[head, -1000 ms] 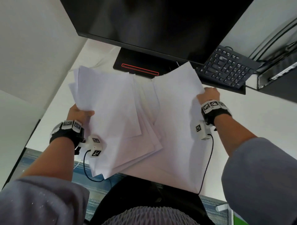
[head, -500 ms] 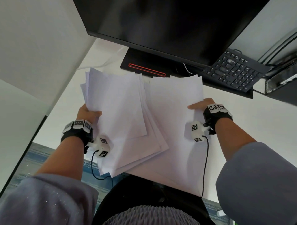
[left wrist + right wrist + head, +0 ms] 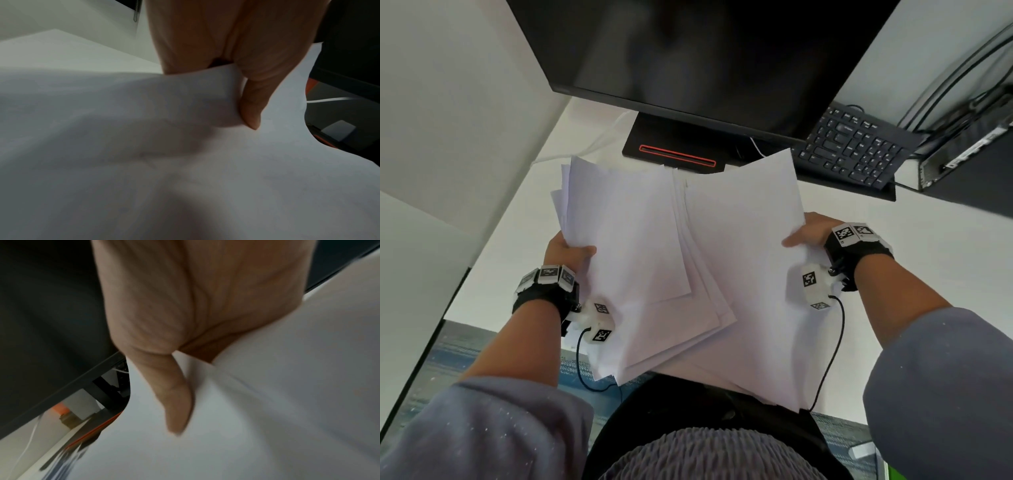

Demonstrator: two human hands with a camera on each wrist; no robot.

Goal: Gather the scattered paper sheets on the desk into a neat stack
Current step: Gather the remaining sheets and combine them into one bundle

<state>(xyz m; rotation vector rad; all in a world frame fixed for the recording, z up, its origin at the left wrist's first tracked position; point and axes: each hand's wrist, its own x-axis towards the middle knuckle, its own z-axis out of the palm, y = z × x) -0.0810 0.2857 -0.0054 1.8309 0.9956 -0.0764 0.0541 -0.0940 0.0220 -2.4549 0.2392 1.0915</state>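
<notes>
A loose, fanned bundle of white paper sheets [image 3: 654, 260] is held up above the white desk [image 3: 928, 260], in front of the monitor. My left hand [image 3: 568, 251] grips the bundle's left edge, thumb on top. In the left wrist view the left hand's thumb [image 3: 251, 104] presses down on the paper sheets [image 3: 164, 170]. My right hand [image 3: 808, 233] grips the right edge of the topmost right sheet [image 3: 746, 240]. The right wrist view shows the right hand's thumb [image 3: 174, 399] lying flat on the paper sheets [image 3: 267, 402]. The sheets' corners stick out unevenly at the near side.
A black monitor [image 3: 705, 51] with a red-lined stand base [image 3: 674, 150] stands just behind the papers. A black keyboard [image 3: 852, 147] lies at the back right beside a dark box [image 3: 969, 164]. A grey partition wall [image 3: 448, 102] bounds the left.
The right hand has shifted its grip and brought its sheet closer over the bundle. The left hand keeps its hold on the left edge. The head view has moved slightly.
</notes>
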